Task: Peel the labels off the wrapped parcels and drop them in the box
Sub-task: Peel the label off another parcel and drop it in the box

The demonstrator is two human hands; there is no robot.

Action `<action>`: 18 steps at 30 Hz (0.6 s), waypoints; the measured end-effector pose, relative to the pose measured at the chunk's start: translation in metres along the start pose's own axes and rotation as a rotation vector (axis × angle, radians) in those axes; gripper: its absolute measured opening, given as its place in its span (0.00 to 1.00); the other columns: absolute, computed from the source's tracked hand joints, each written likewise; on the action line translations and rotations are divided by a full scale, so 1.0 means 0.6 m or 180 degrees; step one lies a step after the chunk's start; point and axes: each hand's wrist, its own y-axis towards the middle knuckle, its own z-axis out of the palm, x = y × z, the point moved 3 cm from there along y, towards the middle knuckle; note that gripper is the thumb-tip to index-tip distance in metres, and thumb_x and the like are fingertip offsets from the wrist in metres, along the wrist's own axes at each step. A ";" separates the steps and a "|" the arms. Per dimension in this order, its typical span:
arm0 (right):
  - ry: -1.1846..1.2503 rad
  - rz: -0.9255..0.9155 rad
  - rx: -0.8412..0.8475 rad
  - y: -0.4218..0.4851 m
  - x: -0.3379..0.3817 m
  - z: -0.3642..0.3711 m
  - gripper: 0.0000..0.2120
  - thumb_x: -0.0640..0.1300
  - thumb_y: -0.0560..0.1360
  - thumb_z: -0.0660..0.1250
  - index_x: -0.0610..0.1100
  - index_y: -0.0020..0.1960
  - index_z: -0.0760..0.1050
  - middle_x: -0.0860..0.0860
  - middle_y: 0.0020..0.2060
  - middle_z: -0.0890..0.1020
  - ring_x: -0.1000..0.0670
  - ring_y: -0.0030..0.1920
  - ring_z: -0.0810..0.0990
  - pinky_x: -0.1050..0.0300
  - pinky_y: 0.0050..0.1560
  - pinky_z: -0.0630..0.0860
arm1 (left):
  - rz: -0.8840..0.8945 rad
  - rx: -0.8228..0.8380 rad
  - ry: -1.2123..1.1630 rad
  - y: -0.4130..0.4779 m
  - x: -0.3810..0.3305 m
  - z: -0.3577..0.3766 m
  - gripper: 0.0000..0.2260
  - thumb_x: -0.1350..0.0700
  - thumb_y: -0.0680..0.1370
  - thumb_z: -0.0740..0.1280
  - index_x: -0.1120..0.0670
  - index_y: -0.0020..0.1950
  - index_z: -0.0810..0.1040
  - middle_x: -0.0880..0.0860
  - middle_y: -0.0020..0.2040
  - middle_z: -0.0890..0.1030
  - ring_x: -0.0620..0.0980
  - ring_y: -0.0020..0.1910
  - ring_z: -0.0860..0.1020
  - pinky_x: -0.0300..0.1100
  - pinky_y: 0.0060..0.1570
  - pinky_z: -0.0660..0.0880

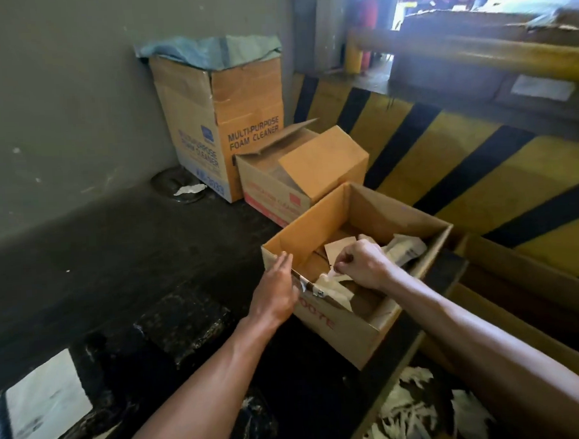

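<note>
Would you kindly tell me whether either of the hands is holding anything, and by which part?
The right hand pinches a pale label scrap by its upper end, above the box. The left hand holds nothing, fingers straight.

The box [336,330] was open-topped brown cardboard with red lettering on its near wall and a torn, taped near rim. It sat at about 4 o'clock from the middle of the view. Inside lay loose peeled labels [405,250], pale and crumpled, heaped mostly toward the box's 2 o'clock side. A small label scrap [332,273] was pinched in the right hand [363,266] just above the near rim. At 8 o'clock from the box a black wrapped parcel [183,327] lay flat. Farther out on the same line, a second parcel [0,431] bore a large white label [47,405] on its top.
</note>
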 end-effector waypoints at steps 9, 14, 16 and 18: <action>-0.0091 0.0059 0.0099 -0.011 -0.024 0.033 0.08 0.44 0.78 0.71 0.40 0.50 0.84 0.46 0.45 0.86 0.49 0.44 0.85 0.48 0.48 0.84 | 0.0006 0.0143 0.0134 0.010 -0.005 0.001 0.34 0.49 0.78 0.68 0.58 0.79 0.57 0.55 0.79 0.58 0.50 0.78 0.52 0.46 0.75 0.54; 0.0004 -0.0100 -0.0110 -0.020 -0.024 0.043 0.08 0.35 0.78 0.68 0.41 0.47 0.86 0.48 0.46 0.86 0.51 0.44 0.85 0.53 0.48 0.84 | 0.0004 0.0212 0.0209 0.011 0.001 0.000 0.34 0.46 0.78 0.67 0.58 0.78 0.58 0.54 0.78 0.59 0.49 0.78 0.52 0.46 0.75 0.54; 0.0032 -0.0126 -0.0334 -0.022 -0.030 0.040 0.07 0.35 0.76 0.69 0.42 0.45 0.86 0.48 0.44 0.86 0.52 0.42 0.85 0.52 0.45 0.85 | 0.0006 0.0210 0.0185 0.013 0.001 -0.002 0.33 0.46 0.78 0.67 0.58 0.78 0.59 0.54 0.78 0.60 0.49 0.78 0.53 0.45 0.74 0.54; 0.0074 -0.0122 -0.0477 -0.022 -0.033 0.034 0.07 0.34 0.76 0.70 0.42 0.44 0.86 0.49 0.41 0.85 0.54 0.39 0.85 0.54 0.41 0.85 | -0.0013 0.0175 0.0132 0.013 0.001 -0.003 0.32 0.47 0.79 0.67 0.59 0.78 0.60 0.54 0.78 0.61 0.49 0.78 0.54 0.44 0.74 0.54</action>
